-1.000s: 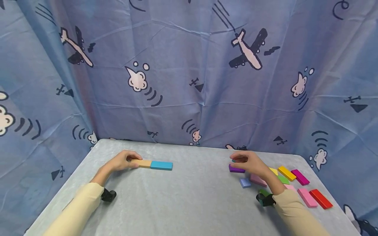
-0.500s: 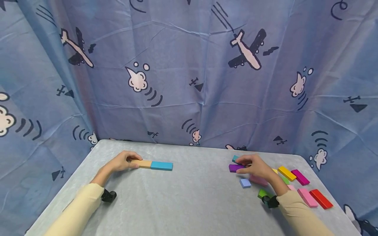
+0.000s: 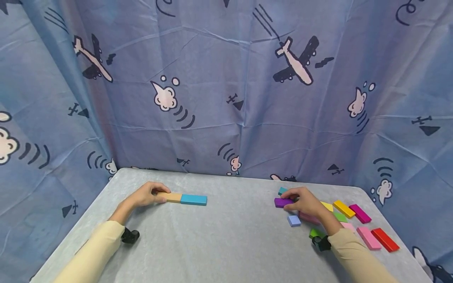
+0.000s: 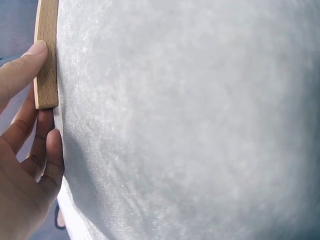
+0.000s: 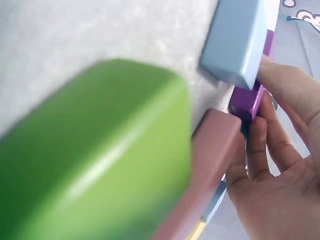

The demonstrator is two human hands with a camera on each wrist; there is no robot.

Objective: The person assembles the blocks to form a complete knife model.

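Observation:
My left hand (image 3: 144, 194) holds the left end of a plain wooden block (image 3: 173, 197), thumb on the near side. In the left wrist view, the thumb presses the grain of that wooden block (image 4: 47, 75). A blue block (image 3: 194, 200) lies end to end with it, on its right. Across the table, my right hand (image 3: 305, 202) pinches the right end of a purple block (image 3: 282, 203), which lies on the tabletop. The right wrist view has the thumb on one side of the purple block (image 5: 246, 102) and fingers on the other.
Around the right hand lie a teal block (image 3: 282, 191), a small light blue block (image 3: 293, 221) and a green block (image 3: 315, 233). Farther right are yellow (image 3: 344, 209), magenta (image 3: 360, 213), pink (image 3: 369, 238) and red (image 3: 385, 239) blocks. A patterned curtain (image 3: 212, 98) hangs behind the table (image 3: 226, 243).
My right hand has shifted slightly right and down, to the right end of the purple block, so the teal block behind it shows. The left hand has stayed in place.

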